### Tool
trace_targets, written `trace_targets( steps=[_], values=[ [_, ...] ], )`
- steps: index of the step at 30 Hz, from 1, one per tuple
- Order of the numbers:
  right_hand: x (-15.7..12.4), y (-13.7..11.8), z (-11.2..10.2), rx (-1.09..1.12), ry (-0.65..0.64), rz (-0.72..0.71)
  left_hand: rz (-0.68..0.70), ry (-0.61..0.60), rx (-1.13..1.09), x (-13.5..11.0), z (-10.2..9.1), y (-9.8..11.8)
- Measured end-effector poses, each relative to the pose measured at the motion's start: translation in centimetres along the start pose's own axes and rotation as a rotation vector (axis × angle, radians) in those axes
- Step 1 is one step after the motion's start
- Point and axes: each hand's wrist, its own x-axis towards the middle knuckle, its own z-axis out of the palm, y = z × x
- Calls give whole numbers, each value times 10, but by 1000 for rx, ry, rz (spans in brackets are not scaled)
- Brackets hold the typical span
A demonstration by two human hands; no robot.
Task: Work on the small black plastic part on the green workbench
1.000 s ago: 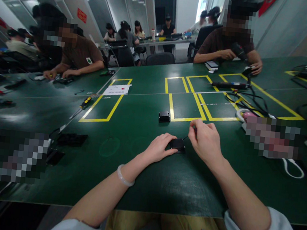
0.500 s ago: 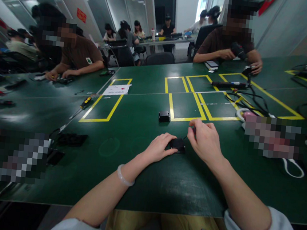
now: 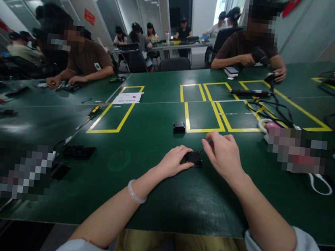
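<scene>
My left hand (image 3: 174, 161), with a pale bangle on its wrist, grips the left side of a small black block (image 3: 194, 158) lying on the green table (image 3: 153, 204). Thumb and fingers close around its near and far edges. Just right of the block, my right hand (image 3: 224, 153) is closed in a pinch. A thin dark piece (image 3: 202, 150) runs from its fingertips toward the block's far right corner; whether it is a cable or a tool tip I cannot tell. Beyond my hands stands a second small black block (image 3: 179, 127), touched by neither hand.
Yellow tape outlines (image 3: 205, 130) mark the table ahead. A yellow-black screwdriver (image 3: 93, 111) and a white paper (image 3: 127, 97) lie left. Blurred-out items with white cord loops (image 3: 321, 185) flank me. Black cables (image 3: 286, 108) lie right. Co-workers sit opposite, one holding a power drill (image 3: 260, 55).
My right hand's fingertips have shifted slightly left, toward the block. My left hand and both black blocks stay where they were.
</scene>
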Motion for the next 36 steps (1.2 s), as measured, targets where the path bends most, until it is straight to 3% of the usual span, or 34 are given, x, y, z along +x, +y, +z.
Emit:
trace_targets(
  steps=[36],
  values=[
    [0, 2, 4, 10, 22, 2, -4, -5, -12, 0, 0, 1]
  ],
)
